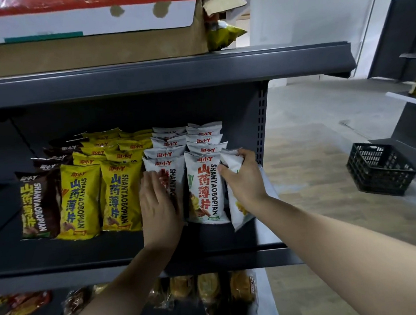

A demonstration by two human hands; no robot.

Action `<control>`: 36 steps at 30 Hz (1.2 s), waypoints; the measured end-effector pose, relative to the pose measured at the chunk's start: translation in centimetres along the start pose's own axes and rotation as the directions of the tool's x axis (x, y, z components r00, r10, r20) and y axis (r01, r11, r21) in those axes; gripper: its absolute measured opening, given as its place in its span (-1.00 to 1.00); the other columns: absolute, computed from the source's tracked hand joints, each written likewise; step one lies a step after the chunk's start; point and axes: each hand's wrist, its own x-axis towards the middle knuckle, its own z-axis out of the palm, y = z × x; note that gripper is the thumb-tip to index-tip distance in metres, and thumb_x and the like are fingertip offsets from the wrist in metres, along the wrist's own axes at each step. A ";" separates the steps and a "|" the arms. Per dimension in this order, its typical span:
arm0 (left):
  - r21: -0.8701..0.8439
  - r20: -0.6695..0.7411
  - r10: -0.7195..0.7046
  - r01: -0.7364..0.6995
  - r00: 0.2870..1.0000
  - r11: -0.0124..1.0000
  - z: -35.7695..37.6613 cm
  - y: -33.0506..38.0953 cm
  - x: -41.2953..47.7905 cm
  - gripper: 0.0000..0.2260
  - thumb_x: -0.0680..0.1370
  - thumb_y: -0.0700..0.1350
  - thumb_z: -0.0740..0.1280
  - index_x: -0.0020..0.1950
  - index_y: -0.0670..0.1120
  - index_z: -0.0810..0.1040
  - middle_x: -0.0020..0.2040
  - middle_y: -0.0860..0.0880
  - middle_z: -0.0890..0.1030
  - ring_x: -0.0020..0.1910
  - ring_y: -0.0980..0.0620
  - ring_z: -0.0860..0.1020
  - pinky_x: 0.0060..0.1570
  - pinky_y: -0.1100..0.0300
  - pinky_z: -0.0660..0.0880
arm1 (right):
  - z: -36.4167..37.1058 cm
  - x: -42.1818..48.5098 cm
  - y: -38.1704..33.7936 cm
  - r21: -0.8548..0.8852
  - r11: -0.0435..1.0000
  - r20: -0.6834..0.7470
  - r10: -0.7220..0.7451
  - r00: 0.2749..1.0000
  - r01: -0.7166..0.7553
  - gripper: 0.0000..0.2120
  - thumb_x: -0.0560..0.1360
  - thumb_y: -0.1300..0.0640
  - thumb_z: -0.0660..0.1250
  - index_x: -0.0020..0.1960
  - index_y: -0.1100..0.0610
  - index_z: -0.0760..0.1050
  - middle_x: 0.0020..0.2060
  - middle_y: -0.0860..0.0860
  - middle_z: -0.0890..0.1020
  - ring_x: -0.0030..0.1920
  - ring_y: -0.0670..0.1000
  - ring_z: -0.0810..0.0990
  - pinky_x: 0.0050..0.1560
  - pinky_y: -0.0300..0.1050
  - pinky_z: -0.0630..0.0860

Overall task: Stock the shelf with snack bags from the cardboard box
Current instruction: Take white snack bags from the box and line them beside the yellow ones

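Rows of snack bags stand on the dark shelf (90, 251): brown bags (37, 206) at the left, yellow bags (82, 200) in the middle, white bags (204, 187) at the right. My left hand (160, 207) lies flat with fingers apart against the front white bag of the left white row. My right hand (242, 177) grips a white snack bag (237, 209) turned edge-on at the right end of the shelf, beside the upright post. A cardboard box (91, 50) sits on the shelf above, with a yellow-green bag (225, 34) poking out of its torn right end.
The lower shelf holds several packets of orange and brown snacks (208, 287). A black plastic crate (380, 170) stands on the floor at the right. Another dark shelf unit (414, 123) stands at the far right, with open floor in between.
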 end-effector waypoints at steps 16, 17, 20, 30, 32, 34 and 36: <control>-0.556 0.317 -0.024 0.206 0.948 0.805 3.0 14.6 -0.7 -0.30 0.46 -0.34 0.29 0.48 0.05 0.07 0.28 0.31 0.29 0.34 0.27 0.25 0.41 0.18 0.26 | -6.6 1.5 -1.6 0.211 0.972 0.229 0.056 0.972 -0.106 -0.20 0.35 -0.12 0.50 0.43 0.05 0.17 0.20 -0.09 0.49 0.23 -0.02 0.51 0.26 0.00 0.49; -0.563 0.343 -0.053 0.251 0.938 0.787 3.1 14.7 -0.6 -0.32 0.47 -0.39 0.25 0.45 0.10 0.09 0.15 0.41 0.26 0.25 0.35 0.25 0.37 0.33 0.24 | -7.4 1.9 -1.3 0.172 0.977 0.318 0.065 0.946 -0.125 -0.19 0.36 -0.08 0.50 0.44 0.05 0.15 0.22 -0.07 0.51 0.21 -0.05 0.53 0.21 -0.06 0.51; -0.591 0.313 -0.056 0.241 0.948 0.770 3.6 14.8 -0.2 -0.34 0.49 -0.44 0.18 0.35 0.21 0.13 0.08 0.45 0.28 0.15 0.33 0.40 0.26 0.39 0.37 | -9.2 3.1 0.3 -0.045 0.982 0.558 0.175 0.811 -0.181 -0.39 0.38 0.06 0.52 0.31 0.05 0.30 0.10 -0.08 0.59 0.04 -0.15 0.59 -0.08 -0.29 0.51; -0.230 0.272 -0.138 0.204 0.952 0.952 13.2 13.5 3.5 -0.42 0.54 -0.12 0.19 0.51 -0.08 0.04 0.47 -0.07 0.20 0.46 0.03 0.18 0.46 0.09 0.16 | -6.1 7.8 4.6 0.117 0.968 0.333 0.172 0.927 -0.222 -0.63 0.38 0.26 0.52 0.10 0.15 0.44 -0.05 0.00 0.67 -0.09 -0.04 0.66 -0.20 -0.23 0.53; -0.285 0.377 -0.127 0.246 0.917 0.927 14.4 13.6 3.9 -0.39 0.56 -0.17 0.20 0.53 -0.14 -0.02 0.52 -0.12 0.08 0.48 -0.03 0.12 0.46 0.09 0.13 | -5.3 9.1 5.1 0.138 0.966 0.301 0.169 0.939 -0.218 -0.65 0.39 0.24 0.51 0.09 0.15 0.45 -0.07 0.01 0.67 -0.11 -0.01 0.67 -0.22 -0.17 0.55; -0.089 0.271 -0.170 0.200 0.947 0.976 15.6 13.5 4.2 -0.41 0.52 -0.07 0.18 0.51 -0.14 0.09 0.46 -0.17 0.21 0.43 -0.08 0.21 0.42 0.10 0.20 | -4.3 10.1 5.7 0.161 0.962 0.284 0.171 0.943 -0.222 -0.70 0.42 0.22 0.49 0.08 0.15 0.46 -0.07 0.03 0.67 -0.13 0.03 0.67 -0.22 -0.13 0.56; 0.036 0.076 -0.179 0.177 0.981 0.984 16.8 13.2 4.3 -0.32 0.30 0.06 0.26 0.40 -0.16 0.36 0.20 -0.19 0.50 0.20 -0.11 0.49 0.23 0.07 0.43 | -3.1 10.9 6.2 0.159 0.965 0.266 0.163 0.950 -0.210 -0.76 0.46 0.21 0.45 0.07 0.15 0.46 -0.09 0.02 0.66 -0.16 0.00 0.65 -0.24 -0.16 0.53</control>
